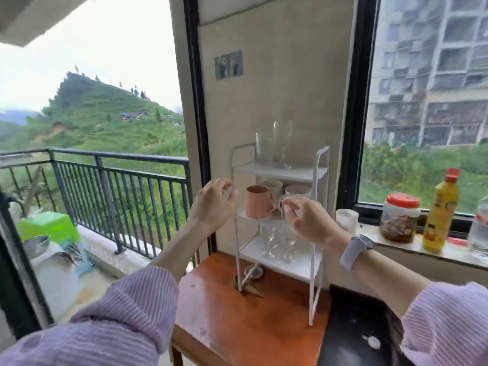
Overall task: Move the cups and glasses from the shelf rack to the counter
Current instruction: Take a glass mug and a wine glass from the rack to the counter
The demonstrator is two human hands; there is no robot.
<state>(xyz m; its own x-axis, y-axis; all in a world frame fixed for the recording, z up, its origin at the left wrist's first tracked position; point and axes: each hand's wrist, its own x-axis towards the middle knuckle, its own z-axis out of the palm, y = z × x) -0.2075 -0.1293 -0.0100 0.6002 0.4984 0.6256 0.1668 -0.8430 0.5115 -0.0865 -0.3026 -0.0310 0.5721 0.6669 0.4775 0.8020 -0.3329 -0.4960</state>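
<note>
A white three-tier shelf rack (315, 273) stands on a wooden table (224, 320). Tall clear glasses (281, 143) are on its top tier. The middle tier holds a pink mug (257, 204) and white cups (297, 190). Stemmed glasses (272, 241) sit on the bottom tier. My left hand (214, 204) hovers just left of the rack beside the pink mug, fingers apart and holding nothing. My right hand (309, 220) is in front of the middle tier, fingers pinched on a small clear glass (286, 207) that is hard to make out.
The stone counter ledge (412, 250) under the right window carries a white cup (347, 219), a red-lidded jar (400, 217), a yellow oil bottle (441, 212) and a water bottle (479, 231). A black object (356, 328) lies at the table's right. A balcony railing (118, 180) is to the left.
</note>
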